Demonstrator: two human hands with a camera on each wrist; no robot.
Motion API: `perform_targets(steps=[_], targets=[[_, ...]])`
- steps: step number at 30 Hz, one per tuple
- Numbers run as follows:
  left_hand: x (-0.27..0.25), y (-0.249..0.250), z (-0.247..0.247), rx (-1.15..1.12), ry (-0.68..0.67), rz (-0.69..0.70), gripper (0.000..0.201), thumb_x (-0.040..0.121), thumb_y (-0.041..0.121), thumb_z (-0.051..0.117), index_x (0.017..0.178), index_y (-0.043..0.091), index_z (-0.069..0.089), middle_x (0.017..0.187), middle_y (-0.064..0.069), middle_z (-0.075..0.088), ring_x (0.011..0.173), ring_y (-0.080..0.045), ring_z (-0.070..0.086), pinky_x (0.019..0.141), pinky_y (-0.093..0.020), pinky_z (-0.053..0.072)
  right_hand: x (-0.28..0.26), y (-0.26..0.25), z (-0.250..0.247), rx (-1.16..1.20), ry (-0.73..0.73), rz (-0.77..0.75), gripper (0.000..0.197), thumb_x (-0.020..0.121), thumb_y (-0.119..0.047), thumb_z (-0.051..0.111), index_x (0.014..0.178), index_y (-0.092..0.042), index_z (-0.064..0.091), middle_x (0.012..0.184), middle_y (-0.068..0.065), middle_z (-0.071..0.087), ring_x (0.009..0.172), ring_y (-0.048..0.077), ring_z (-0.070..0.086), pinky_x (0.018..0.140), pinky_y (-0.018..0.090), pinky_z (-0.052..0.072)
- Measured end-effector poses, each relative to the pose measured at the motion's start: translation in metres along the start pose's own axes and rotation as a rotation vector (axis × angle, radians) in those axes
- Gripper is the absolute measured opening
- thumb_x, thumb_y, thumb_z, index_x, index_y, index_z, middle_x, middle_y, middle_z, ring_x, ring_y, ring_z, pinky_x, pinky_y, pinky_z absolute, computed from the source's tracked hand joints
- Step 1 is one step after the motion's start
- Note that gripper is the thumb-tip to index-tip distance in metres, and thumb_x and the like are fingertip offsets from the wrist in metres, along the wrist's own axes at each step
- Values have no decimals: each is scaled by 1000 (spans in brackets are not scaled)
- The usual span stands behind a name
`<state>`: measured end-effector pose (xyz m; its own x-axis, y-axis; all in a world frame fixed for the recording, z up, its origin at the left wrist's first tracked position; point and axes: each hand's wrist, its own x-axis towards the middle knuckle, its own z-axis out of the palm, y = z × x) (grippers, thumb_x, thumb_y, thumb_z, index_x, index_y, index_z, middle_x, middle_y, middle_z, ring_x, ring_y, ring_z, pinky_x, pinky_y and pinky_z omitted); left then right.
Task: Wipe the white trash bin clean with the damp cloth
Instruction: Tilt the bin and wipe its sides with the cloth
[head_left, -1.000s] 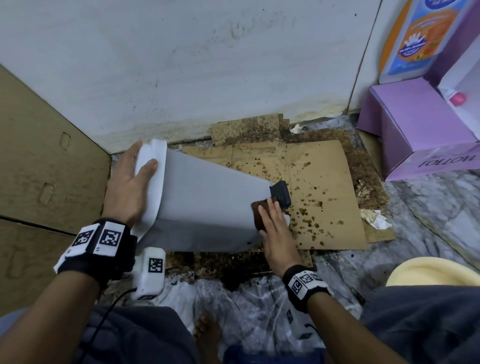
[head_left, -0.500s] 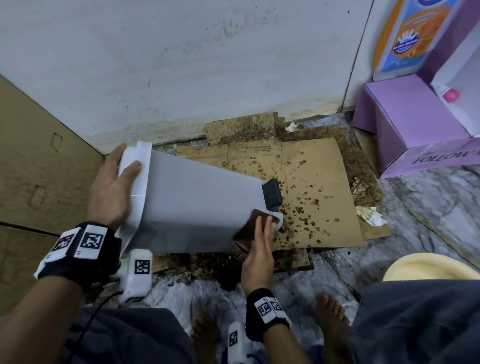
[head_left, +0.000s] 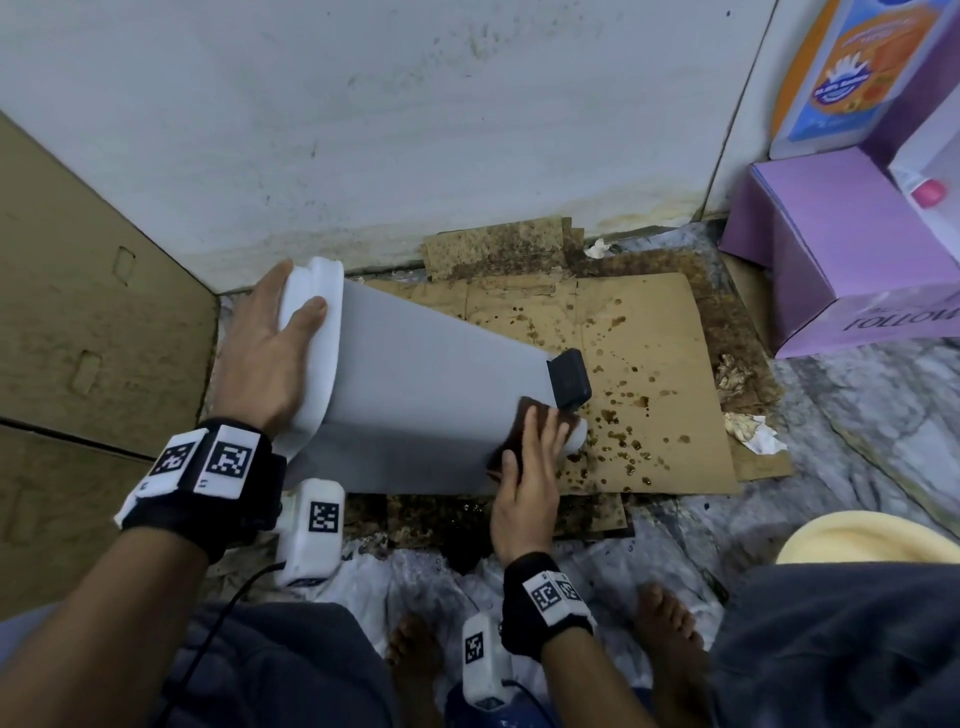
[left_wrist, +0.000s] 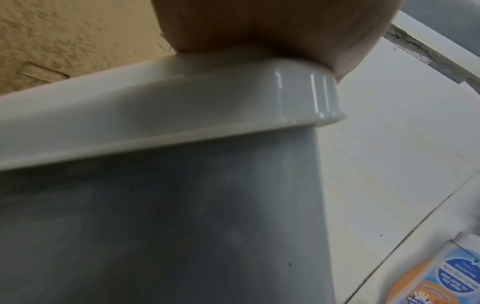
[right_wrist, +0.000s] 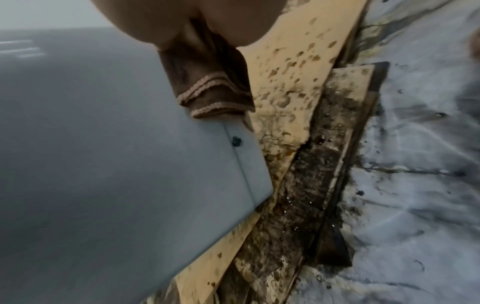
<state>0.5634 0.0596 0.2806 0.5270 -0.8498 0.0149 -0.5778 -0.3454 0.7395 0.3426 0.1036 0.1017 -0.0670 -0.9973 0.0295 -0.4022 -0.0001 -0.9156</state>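
Change: since a second ago the right hand (head_left: 527, 480) has been slid with the cloth from just under the black pedal down to the near side of the bin's base end; the left hand's hold is unchanged.
Bin: the white trash bin (head_left: 431, 405) is tipped on its side over stained cardboard (head_left: 660, 374), lid end to the left by the wall, base end to the right, where the black pedal (head_left: 570, 378) sticks out.
Left hand: the left hand (head_left: 265, 353) is laid over the lid rim, fingers curled round its edge.
Right hand: flat, fingers straight and together, pressed on the cloth against the bin wall.
Cloth: the brown cloth (right_wrist: 207, 82), with a pale stitched edge, is pinned between palm and bin close to the base seam.
Surroundings: a purple box (head_left: 852, 249) is seen at the right by the wall, well apart from the bin; marbled floor (head_left: 872, 415) lies beside the cardboard.
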Motion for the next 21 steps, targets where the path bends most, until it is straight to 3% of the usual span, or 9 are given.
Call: perform_targets(steps=[2,5,6,10,15,18,21], targets=[[-2,3,1,7,2,3,63,92,47,50,152,31,36,156,3,39,142,-21,37,118,-48,27,0,-4,0,-6,-6,-44,53,103,-19,35,149,-34,14,161,-10,6,147,5,-8,118,29,10],[-4,9,2,9,-5,2,70,85,54,48,151,33,35,156,3,39,142,-20,37,118,-48,27,4,0,-3,-4,35,-30,52,103,-20,36,148,-34,15,160,-9,10,147,3,-6,113,10,5],[-4,10,4,10,-6,6,70,86,53,48,151,31,35,157,3,38,143,-19,36,119,-48,27,5,3,-4,4,49,-6,52,102,-20,36,149,-34,16,160,-10,9,147,4,-6,112,8,5],[-7,15,8,27,0,28,61,94,44,51,152,30,35,157,2,38,142,-21,37,118,-48,27,10,19,-12,61,87,180,52,102,-21,39,149,-31,21,157,-17,5,146,4,-5,112,24,16],[-9,22,11,37,-22,29,66,91,47,50,152,28,35,157,2,37,144,-20,34,119,-46,25,16,36,-24,86,127,226,50,100,-14,46,146,-28,35,150,-19,19,144,2,8,116,28,14],[-14,29,13,96,-20,45,60,98,39,51,153,27,33,158,1,36,145,-20,32,119,-42,23,21,45,-35,167,175,334,47,97,-7,50,138,-28,48,150,-9,36,142,14,29,114,32,27],[-17,30,13,96,-24,62,58,98,37,51,153,26,34,158,1,35,144,-20,32,118,-41,24,24,43,-54,202,261,457,38,96,-5,51,128,-24,60,138,2,55,130,23,47,102,26,37]])
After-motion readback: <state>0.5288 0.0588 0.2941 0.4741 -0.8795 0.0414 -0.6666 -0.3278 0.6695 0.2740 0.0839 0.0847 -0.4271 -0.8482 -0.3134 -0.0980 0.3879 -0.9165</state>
